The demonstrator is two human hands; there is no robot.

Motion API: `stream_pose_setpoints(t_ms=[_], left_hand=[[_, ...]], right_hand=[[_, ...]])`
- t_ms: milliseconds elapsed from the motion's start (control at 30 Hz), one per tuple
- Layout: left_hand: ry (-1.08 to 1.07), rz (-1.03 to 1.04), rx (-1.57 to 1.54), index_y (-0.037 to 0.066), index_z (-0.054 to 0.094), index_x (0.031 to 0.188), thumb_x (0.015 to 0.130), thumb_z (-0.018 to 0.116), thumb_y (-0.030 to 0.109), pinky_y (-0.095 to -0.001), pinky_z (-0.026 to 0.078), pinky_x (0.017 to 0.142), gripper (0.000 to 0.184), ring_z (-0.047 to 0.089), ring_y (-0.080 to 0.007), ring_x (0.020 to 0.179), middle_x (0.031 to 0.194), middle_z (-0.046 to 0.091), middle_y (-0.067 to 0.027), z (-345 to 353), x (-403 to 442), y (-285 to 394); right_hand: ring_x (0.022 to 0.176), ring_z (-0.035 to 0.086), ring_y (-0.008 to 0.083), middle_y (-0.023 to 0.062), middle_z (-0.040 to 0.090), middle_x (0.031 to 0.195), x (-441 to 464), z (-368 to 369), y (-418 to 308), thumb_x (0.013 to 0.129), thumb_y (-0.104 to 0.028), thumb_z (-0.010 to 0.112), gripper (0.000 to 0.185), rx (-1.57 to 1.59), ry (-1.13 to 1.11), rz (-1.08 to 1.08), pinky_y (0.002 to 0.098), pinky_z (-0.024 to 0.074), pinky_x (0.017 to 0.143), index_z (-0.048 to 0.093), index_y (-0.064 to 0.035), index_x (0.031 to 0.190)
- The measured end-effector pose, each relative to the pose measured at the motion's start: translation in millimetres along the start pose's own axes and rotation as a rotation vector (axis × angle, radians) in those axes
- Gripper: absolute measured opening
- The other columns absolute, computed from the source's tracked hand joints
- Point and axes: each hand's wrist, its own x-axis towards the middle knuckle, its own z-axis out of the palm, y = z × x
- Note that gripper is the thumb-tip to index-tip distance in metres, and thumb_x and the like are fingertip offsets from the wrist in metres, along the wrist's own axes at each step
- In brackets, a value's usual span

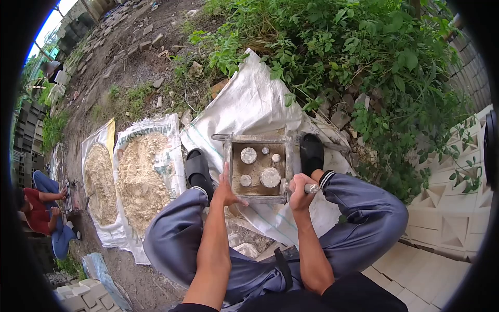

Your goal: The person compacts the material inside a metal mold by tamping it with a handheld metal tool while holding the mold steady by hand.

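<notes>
A square metal mould frame (259, 198) lies between my feet on white sacking. Inside it are a brown, dusty bed and several round, pale-crusted discs, among them a large disc (270, 177) and another disc (248, 155) toward the far left corner. My left hand (225, 188) rests against the frame's left wall, fingers stretched out and thumb along the near edge. Beside the near right corner, my right hand (300, 192) is wrapped around a dusty round-handled tool (312, 188). Its pale end sticks out to the right; the tool's other end is mostly hidden.
White sacking (249, 99) spreads beneath the mould. To the left lie sacks with a heap of pale sandy powder (143, 179). Patterned blocks (452, 223) are stacked at right, leafy bushes (353, 57) beyond. A person in a red shirt (37, 210) sits at far left.
</notes>
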Motion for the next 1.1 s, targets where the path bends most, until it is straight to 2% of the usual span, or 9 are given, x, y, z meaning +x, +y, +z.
stream_pose_setpoints(t_ms=[67, 267, 367, 533, 600, 733, 1000, 1067, 1100], left_hand=[[-0.067, -0.063, -0.028, 0.008, -0.023, 0.151, 0.032, 0.1, 0.035, -0.0444, 0.025, 0.12, 0.172, 0.019, -0.0407, 0.146, 0.159, 0.007, -0.0255, -3, 3, 2], [0.005, -0.029, -0.043, 0.015, -0.021, 0.152, 0.031, 0.1, 0.031, -0.045, 0.036, 0.114, 0.172, 0.031, -0.0409, 0.14, 0.157, 0.014, -0.0232, 3, 5, 0], [0.003, -0.025, -0.039, 0.014, -0.021, 0.152, 0.03, 0.1, 0.03, -0.0454, 0.035, 0.115, 0.172, 0.029, -0.041, 0.142, 0.158, 0.011, -0.0232, -3, 9, 0], [0.04, 0.058, -0.039, 0.014, -0.022, 0.152, 0.032, 0.1, 0.029, -0.0462, 0.033, 0.116, 0.172, 0.027, -0.041, 0.143, 0.158, 0.01, -0.0249, 0, 9, -2], [0.012, 0.003, -0.02, 0.014, -0.023, 0.151, 0.032, 0.1, 0.029, -0.0462, 0.034, 0.115, 0.172, 0.028, -0.0411, 0.142, 0.157, 0.011, -0.026, 4, 4, -3], [-0.026, -0.044, -0.057, 0.015, -0.023, 0.151, 0.032, 0.1, 0.029, -0.0472, 0.036, 0.114, 0.172, 0.03, -0.0415, 0.141, 0.156, 0.013, -0.0255, -3, 3, -1], [0.043, 0.029, -0.006, 0.014, -0.021, 0.152, 0.033, 0.1, 0.03, -0.0465, 0.038, 0.113, 0.171, 0.035, -0.042, 0.138, 0.156, 0.016, -0.0245, 6, 5, -5], [0.053, 0.061, -0.008, 0.014, -0.021, 0.152, 0.032, 0.1, 0.03, -0.0463, 0.038, 0.113, 0.171, 0.034, -0.0416, 0.138, 0.157, 0.015, -0.0236, 6, 2, -8], [0.029, 0.028, -0.022, 0.014, -0.02, 0.152, 0.032, 0.1, 0.03, -0.0463, 0.038, 0.113, 0.171, 0.034, -0.0413, 0.139, 0.157, 0.015, -0.0228, 7, 2, -6]], right_hand=[[0.044, 0.032, 0.0085, 0.0006, 0.038, 0.048, 0, 0, -19, 0.088, -0.012, 0.05, 0.038, 0.116, 0.083, 0.033, 0.0314, 0.0216, 0.043, 0.035, -0.0016, 0.054], [0.048, 0.032, 0.0083, -0.0016, 0.035, 0.052, 6, 0, 24, 0.088, -0.012, 0.049, 0.037, 0.084, 0.102, 0.176, 0.0318, 0.0225, 0.046, 0.034, -0.004, 0.055], [0.046, 0.032, 0.0085, -0.0025, 0.036, 0.051, -6, 0, -21, 0.089, -0.011, 0.049, 0.037, 0.121, 0.107, 0.03, 0.0329, 0.0211, 0.045, 0.034, -0.0047, 0.055], [0.043, 0.034, 0.0101, -0.0006, 0.036, 0.049, 4, 0, 33, 0.088, -0.01, 0.049, 0.036, -0.139, 0.087, -0.141, 0.0327, 0.0218, 0.044, 0.034, -0.0031, 0.055], [0.04, 0.034, 0.0172, 0.004, 0.035, 0.048, 10, -2, 14, 0.086, -0.008, 0.05, 0.036, 0.021, 0.002, 0.148, 0.0337, 0.0224, 0.044, 0.033, -0.0023, 0.055], [0.041, 0.031, 0.0122, 0.0067, 0.03, 0.049, 6, -12, -10, 0.085, -0.008, 0.051, 0.035, -0.207, -0.168, -0.227, 0.0354, 0.0231, 0.044, 0.032, 0.0001, 0.058], [0.041, 0.034, 0.0122, 0.0069, 0.029, 0.049, 10, -11, 1, 0.084, -0.008, 0.052, 0.033, -0.002, -0.057, 0.055, 0.0365, 0.0254, 0.044, 0.035, 0.0009, 0.058], [0.04, 0.035, 0.016, 0.0094, 0.03, 0.048, 17, -4, 10, 0.084, -0.008, 0.053, 0.034, -0.265, -0.097, -0.355, 0.0372, 0.0252, 0.044, 0.034, 0.0008, 0.057], [0.039, 0.033, 0.0195, 0.0122, 0.032, 0.05, 20, -2, 33, 0.083, -0.008, 0.053, 0.032, -0.301, -0.119, -0.319, 0.0379, 0.0247, 0.045, 0.034, 0.0008, 0.058]])
